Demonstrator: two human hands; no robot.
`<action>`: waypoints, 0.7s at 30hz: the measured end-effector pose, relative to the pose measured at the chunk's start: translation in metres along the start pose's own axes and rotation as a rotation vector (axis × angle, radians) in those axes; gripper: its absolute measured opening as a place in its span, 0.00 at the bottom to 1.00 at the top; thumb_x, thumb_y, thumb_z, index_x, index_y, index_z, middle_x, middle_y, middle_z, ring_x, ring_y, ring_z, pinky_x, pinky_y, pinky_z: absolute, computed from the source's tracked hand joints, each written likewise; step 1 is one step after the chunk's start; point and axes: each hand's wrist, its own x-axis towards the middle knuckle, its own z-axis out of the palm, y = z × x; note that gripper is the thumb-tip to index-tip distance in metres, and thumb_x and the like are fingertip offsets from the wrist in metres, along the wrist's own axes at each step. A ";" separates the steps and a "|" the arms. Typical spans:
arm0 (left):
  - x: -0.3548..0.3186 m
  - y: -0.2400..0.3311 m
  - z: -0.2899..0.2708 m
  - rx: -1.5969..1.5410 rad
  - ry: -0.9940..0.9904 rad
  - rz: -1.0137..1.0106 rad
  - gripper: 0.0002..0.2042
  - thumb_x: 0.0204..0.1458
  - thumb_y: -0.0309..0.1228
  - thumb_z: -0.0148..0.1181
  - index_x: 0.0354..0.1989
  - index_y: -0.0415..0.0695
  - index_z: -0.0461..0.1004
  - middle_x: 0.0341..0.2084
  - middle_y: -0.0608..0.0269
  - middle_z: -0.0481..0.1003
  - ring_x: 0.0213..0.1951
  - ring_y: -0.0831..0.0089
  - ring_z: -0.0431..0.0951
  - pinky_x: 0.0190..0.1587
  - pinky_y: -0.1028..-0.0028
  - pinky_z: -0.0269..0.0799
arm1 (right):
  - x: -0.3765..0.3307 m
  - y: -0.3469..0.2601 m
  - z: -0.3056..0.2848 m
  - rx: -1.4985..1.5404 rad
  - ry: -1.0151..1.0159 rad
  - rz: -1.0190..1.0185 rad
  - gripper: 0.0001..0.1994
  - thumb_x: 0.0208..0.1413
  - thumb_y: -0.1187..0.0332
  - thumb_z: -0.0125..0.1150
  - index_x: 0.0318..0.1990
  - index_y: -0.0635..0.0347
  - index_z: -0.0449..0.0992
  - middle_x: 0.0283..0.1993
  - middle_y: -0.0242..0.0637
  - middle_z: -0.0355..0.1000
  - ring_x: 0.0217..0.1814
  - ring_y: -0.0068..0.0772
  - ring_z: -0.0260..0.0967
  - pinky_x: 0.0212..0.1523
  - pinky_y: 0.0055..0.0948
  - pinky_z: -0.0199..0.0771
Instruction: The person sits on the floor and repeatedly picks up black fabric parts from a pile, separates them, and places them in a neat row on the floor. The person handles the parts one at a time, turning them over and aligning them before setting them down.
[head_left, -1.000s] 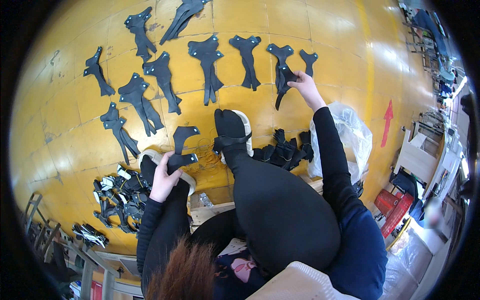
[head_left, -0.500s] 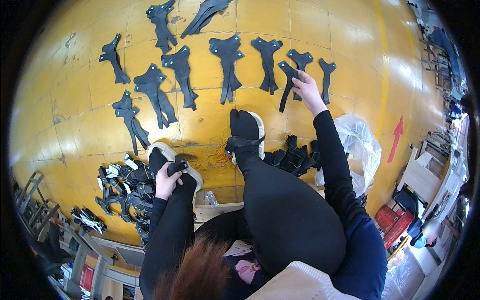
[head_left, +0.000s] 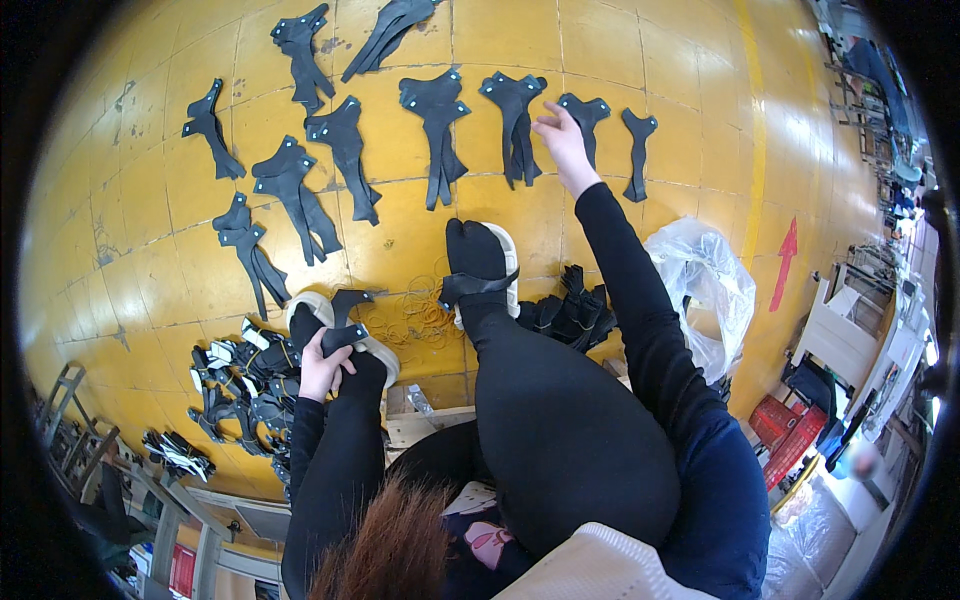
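My left hand rests over my left shoe, its fingers closed on a black fabric strip. Just beyond it, another black piece shows beside the shoe; whether it touches the held one I cannot tell. My right hand reaches out over the floor with fingers apart and nothing seen in them. It hovers between a stack of black, forked fabric pieces on its left and a smaller stack on its right. A narrow black piece lies farther right.
More black stacks, such as one ahead and one at left, lie across the yellow tiled floor. Rubber bands are scattered between my feet. Bundled pieces sit at left, black ones and a clear plastic bag at right.
My right hand has moved left and let go of the black strip it held. The left hand keeps its strip, and another black piece now shows beyond it. The view has shifted slightly.
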 end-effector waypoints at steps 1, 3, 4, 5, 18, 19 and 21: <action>-0.001 0.000 0.001 0.006 0.003 0.007 0.09 0.51 0.21 0.55 0.40 0.38 0.66 0.14 0.57 0.73 0.04 0.80 0.59 0.06 0.81 0.49 | -0.006 0.001 0.002 0.010 -0.064 0.008 0.24 0.54 0.72 0.57 0.60 0.59 0.62 0.50 0.40 0.68 0.51 0.29 0.65 0.51 0.28 0.65; -0.002 0.000 -0.001 0.010 0.015 0.007 0.09 0.51 0.21 0.55 0.40 0.38 0.66 0.14 0.56 0.73 0.03 0.80 0.59 0.06 0.81 0.49 | -0.026 0.007 0.009 0.030 -0.199 0.025 0.20 0.54 0.72 0.57 0.55 0.61 0.67 0.45 0.36 0.71 0.46 0.26 0.67 0.48 0.25 0.66; -0.002 0.001 0.000 0.008 0.015 0.002 0.09 0.51 0.21 0.56 0.41 0.38 0.66 0.14 0.56 0.74 0.03 0.80 0.59 0.05 0.81 0.49 | -0.037 0.009 0.009 0.035 -0.260 0.033 0.17 0.54 0.72 0.57 0.53 0.61 0.70 0.42 0.34 0.73 0.44 0.25 0.69 0.47 0.24 0.67; -0.002 0.002 0.000 0.006 0.019 -0.004 0.10 0.51 0.21 0.56 0.41 0.37 0.66 0.14 0.55 0.74 0.03 0.80 0.60 0.05 0.81 0.48 | -0.048 0.013 0.013 -0.027 -0.274 -0.043 0.16 0.54 0.71 0.58 0.50 0.62 0.72 0.40 0.34 0.73 0.42 0.23 0.69 0.45 0.23 0.68; -0.002 0.004 0.016 -0.027 0.003 0.134 0.12 0.55 0.22 0.52 0.47 0.36 0.65 0.22 0.59 0.76 0.08 0.83 0.63 0.09 0.84 0.53 | -0.147 -0.009 0.066 -0.128 -1.036 -0.200 0.14 0.54 0.65 0.60 0.46 0.62 0.76 0.43 0.37 0.75 0.47 0.28 0.70 0.48 0.27 0.68; -0.003 0.011 0.019 -0.038 -0.020 0.144 0.12 0.56 0.22 0.52 0.49 0.36 0.65 0.23 0.60 0.76 0.09 0.84 0.63 0.10 0.84 0.54 | -0.148 -0.013 0.069 -0.013 -1.189 -0.120 0.15 0.55 0.65 0.59 0.48 0.62 0.75 0.48 0.37 0.74 0.51 0.28 0.69 0.51 0.27 0.67; -0.007 0.031 0.026 -0.033 -0.053 0.143 0.14 0.57 0.23 0.52 0.51 0.35 0.64 0.24 0.60 0.76 0.09 0.84 0.62 0.11 0.84 0.55 | -0.157 -0.033 0.079 0.110 -1.289 -0.124 0.17 0.56 0.64 0.58 0.50 0.61 0.74 0.54 0.39 0.70 0.57 0.31 0.65 0.56 0.28 0.63</action>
